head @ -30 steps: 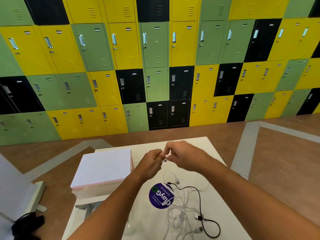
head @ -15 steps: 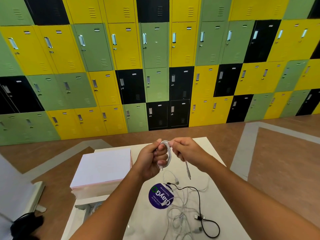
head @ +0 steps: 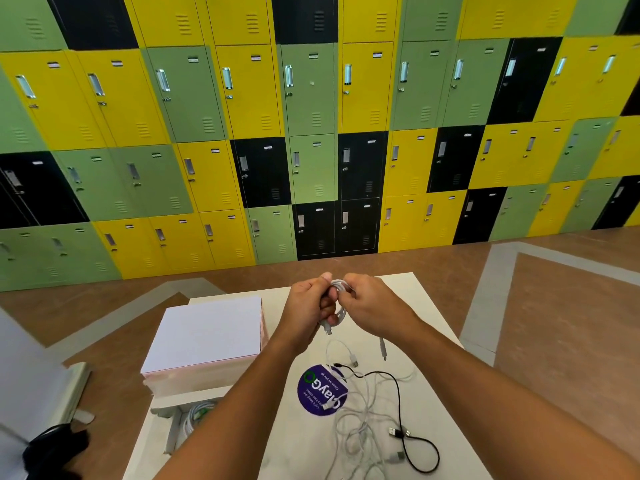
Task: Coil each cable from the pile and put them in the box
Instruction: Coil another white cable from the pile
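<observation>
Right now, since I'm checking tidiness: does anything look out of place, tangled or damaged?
Nothing looks damaged or spilled. The pile on the table is tangled, a black cable looped among white ones. The white cable coiled in the left hand and right hand has one end dangling loose.

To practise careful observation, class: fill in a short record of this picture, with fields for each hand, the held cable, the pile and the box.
left hand: grips the white cable coil
right hand: pinches the same coil from the other side
white cable: looped between both hands above the table, a plug end dangling
pile: loose white cables and one black cable on the table
box: lower left, open, a coiled cable inside
</observation>
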A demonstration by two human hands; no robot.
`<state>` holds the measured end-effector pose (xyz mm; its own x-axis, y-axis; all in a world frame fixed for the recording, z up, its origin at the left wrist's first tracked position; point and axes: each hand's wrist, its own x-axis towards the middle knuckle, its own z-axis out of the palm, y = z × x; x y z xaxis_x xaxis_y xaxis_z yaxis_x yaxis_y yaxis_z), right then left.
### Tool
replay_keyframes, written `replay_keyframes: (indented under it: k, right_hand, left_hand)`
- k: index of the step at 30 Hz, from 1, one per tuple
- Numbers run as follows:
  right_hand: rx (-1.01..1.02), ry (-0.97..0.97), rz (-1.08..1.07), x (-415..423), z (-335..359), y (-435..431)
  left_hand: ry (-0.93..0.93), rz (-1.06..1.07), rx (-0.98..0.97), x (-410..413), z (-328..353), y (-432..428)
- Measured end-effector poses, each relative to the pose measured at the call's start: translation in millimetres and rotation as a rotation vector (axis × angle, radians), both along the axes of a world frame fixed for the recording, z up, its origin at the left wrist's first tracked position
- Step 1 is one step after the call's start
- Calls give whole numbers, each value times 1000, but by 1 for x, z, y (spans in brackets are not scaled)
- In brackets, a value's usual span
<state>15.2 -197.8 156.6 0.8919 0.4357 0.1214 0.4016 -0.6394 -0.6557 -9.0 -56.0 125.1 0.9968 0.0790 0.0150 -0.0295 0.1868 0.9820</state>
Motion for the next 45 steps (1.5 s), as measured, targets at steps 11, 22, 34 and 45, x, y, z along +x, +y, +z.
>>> replay_keyframes:
  k: [11, 22, 34, 45]
  right_hand:
    - [273, 167, 42, 3, -20, -6]
    - [197, 72, 0, 3, -7, -5]
    - [138, 34, -44, 6, -5, -6]
    - [151, 142, 43, -2, -9, 2]
  left_hand:
    - [79, -56, -142, -1, 5, 1]
    - [30, -5, 62, 5, 15, 0]
    - [94, -54, -147, 3, 15, -4]
    - [113, 94, -32, 2, 12, -6]
